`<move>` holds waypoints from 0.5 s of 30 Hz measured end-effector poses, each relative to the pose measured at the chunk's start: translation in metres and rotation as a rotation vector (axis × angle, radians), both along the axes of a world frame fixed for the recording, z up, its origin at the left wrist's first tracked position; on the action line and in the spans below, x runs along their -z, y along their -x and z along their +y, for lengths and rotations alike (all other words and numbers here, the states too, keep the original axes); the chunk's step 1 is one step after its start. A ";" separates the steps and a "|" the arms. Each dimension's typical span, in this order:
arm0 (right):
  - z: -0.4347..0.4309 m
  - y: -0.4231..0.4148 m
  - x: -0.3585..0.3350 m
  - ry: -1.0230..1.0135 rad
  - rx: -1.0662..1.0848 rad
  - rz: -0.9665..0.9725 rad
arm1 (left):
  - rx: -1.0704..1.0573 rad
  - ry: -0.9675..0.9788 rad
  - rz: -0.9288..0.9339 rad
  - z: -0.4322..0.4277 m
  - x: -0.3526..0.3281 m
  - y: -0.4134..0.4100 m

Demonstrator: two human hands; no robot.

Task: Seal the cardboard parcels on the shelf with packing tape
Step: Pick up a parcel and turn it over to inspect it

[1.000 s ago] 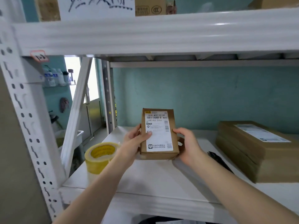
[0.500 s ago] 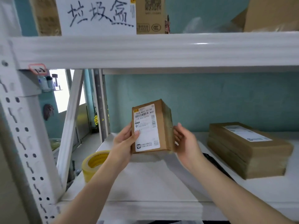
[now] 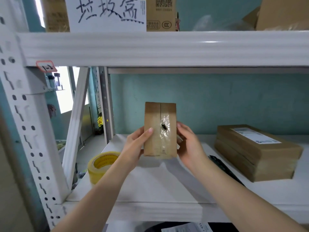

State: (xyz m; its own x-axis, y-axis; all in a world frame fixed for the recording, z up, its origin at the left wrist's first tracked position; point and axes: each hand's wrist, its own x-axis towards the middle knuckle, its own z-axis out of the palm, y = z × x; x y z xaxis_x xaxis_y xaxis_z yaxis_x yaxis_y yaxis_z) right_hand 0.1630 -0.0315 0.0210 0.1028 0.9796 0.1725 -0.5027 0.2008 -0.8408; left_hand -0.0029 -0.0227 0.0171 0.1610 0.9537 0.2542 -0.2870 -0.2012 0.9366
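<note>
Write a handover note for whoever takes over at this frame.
Left hand and right hand both grip the small brown cardboard parcel upright above the white metal shelf, seam toward camera.
Done: clear tape on the lower seam, punctured midway; top stretch bare.
Yellow packing tape roll on the shelf, left; stack of flat brown cardboard parcels, right.
Left: finish this seam, then check the stack.

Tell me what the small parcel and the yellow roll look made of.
Small parcel: matte brown cardboard, judging by its dull face; glossy, wrinkled clear tape covers the lower seam. Tape roll: shiny yellowish plastic film, probably, wound in layers.
</note>
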 end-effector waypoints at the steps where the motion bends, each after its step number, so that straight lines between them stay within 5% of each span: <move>1: 0.000 -0.001 0.001 0.008 -0.003 -0.007 | 0.000 0.015 -0.001 0.000 0.000 -0.001; 8: 0.001 -0.009 0.008 0.005 -0.071 -0.197 | -0.081 0.138 -0.146 0.002 0.002 -0.014; 15: -0.013 -0.017 0.007 -0.218 -0.101 -0.479 | -0.131 0.357 -0.177 -0.003 -0.008 -0.032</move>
State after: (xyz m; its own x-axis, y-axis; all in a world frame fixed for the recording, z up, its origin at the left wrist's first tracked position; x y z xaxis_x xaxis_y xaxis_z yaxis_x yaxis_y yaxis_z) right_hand 0.1796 -0.0448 0.0136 -0.1299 0.9168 0.3775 -0.0986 0.3669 -0.9250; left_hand 0.0286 -0.0254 0.0247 0.0160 0.9964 -0.0833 -0.4437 0.0818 0.8924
